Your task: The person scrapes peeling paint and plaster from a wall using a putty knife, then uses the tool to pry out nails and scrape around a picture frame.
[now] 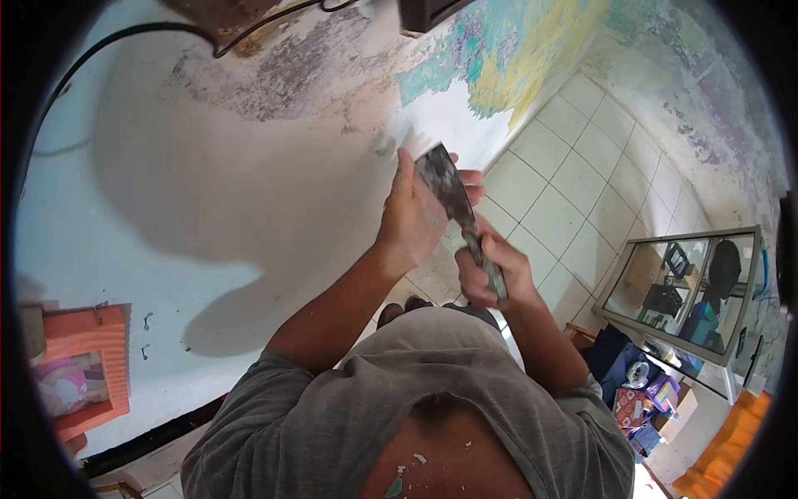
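My right hand [509, 270] is closed round the handle of a scraper [449, 187], its flat dark blade pointing up and to the left. The blade is stained with pale residue. Close behind the blade is my left hand [407, 220], thumb up and fingers stretched out, the fingertips showing past the blade's right edge. In front of both hands stands a wall [332, 183] with smooth white areas and flaking teal and yellow paint [507, 62] higher up. Paint flakes [395, 486] lie on my chest.
A glass-fronted cabinet [623, 309] with dark items stands at the right, with boxes and bags [657, 399] beneath it. Pale floor tiles [573, 183] run along the wall. An orange frame [116, 358] is at lower left. A black cable [158, 27] crosses the upper left.
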The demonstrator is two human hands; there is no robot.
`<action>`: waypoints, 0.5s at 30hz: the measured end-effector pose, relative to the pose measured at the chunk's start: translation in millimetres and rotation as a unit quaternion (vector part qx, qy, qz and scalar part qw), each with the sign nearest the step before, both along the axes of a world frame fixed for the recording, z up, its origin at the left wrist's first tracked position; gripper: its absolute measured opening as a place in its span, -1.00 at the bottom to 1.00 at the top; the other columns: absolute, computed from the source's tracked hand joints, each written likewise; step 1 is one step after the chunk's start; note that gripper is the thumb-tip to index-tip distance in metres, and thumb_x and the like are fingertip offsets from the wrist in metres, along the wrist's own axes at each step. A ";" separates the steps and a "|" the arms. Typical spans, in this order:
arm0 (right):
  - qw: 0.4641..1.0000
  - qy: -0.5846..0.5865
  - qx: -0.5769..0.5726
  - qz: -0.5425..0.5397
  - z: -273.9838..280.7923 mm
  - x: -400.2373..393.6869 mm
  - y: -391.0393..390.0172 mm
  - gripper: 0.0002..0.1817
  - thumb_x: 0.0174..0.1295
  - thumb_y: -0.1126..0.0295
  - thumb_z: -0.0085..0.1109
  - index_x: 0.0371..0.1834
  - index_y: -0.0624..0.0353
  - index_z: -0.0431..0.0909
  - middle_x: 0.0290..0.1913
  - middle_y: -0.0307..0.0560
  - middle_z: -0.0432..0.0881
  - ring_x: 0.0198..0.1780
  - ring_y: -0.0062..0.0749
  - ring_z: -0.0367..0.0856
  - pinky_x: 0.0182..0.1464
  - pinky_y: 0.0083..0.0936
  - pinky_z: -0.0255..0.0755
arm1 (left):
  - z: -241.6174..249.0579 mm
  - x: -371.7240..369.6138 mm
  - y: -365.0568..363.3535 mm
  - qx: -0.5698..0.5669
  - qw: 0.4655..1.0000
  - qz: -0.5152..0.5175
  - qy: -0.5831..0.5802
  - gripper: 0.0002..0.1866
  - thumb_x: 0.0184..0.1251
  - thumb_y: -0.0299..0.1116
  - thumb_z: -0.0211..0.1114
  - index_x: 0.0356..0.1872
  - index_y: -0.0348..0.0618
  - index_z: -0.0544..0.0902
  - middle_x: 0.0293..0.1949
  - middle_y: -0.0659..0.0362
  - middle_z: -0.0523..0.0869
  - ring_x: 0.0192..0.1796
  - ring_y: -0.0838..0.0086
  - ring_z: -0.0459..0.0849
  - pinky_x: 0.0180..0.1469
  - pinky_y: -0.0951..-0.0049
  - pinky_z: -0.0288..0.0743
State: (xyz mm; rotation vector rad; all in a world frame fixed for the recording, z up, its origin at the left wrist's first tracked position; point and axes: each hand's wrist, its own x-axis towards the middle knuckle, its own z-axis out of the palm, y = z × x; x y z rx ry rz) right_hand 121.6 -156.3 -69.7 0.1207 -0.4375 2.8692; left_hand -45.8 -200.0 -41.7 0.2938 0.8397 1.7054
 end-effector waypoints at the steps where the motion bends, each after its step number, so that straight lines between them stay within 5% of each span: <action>1: 1.000 -0.002 0.002 0.006 -2.1 5.4 -4.4 -0.44 0.53 0.14 0.01 0.50 0.13 0.23 -0.49 -0.19 0.43 -0.67 -0.54 0.37 -0.71 -0.61 0.16 | 8.6 3.3 -8.2 0.003 1.000 -0.002 -0.018 -0.35 0.59 0.27 -0.18 0.12 -0.19 0.46 -0.07 -0.07 0.71 0.00 0.09 0.70 0.12 0.00 0.55; 5: 0.978 -0.128 0.154 -0.049 -14.3 13.1 -15.9 -0.48 0.51 0.09 0.05 0.38 0.16 0.37 -0.40 -0.11 0.54 -0.55 -0.44 0.49 -0.52 -0.56 0.34 | 30.6 11.4 -26.1 0.014 1.000 0.011 0.020 -0.55 0.62 0.06 0.01 0.11 -0.17 0.47 -0.12 -0.02 0.72 -0.03 0.14 0.72 0.11 0.10 0.58; 7: 0.964 -0.164 0.193 -0.075 -12.8 14.0 -14.8 -0.50 0.50 0.08 0.06 0.35 0.18 0.42 -0.36 -0.09 0.58 -0.50 -0.42 0.53 -0.44 -0.55 0.39 | 35.1 10.5 -28.4 -0.019 0.985 0.088 0.148 -0.75 0.53 -0.19 0.26 -0.06 -0.19 0.57 -0.23 0.18 0.69 -0.22 0.54 0.65 -0.10 0.49 0.54; 13: 0.923 -0.170 0.339 -0.071 6.6 10.3 10.6 -0.69 0.54 0.26 -0.06 0.16 0.21 0.51 -0.28 -0.15 0.60 -0.40 -0.51 0.53 -0.34 -0.56 0.42 | 40.0 -12.7 -47.4 -0.097 0.914 0.090 0.383 -0.81 0.53 -0.29 0.23 -0.27 -0.17 0.62 -0.35 0.37 0.61 -0.30 0.73 0.45 -0.19 0.59 0.36; 15: 0.866 -0.229 0.442 -0.045 25.2 5.1 16.1 -0.75 0.52 0.35 -0.10 0.08 0.20 0.51 -0.28 -0.19 0.59 -0.35 -0.55 0.52 -0.30 -0.55 0.43 | 45.8 -12.2 -49.1 -0.111 0.903 0.104 0.402 -0.81 0.54 -0.30 0.22 -0.28 -0.18 0.63 -0.37 0.39 0.58 -0.31 0.73 0.42 -0.21 0.59 0.33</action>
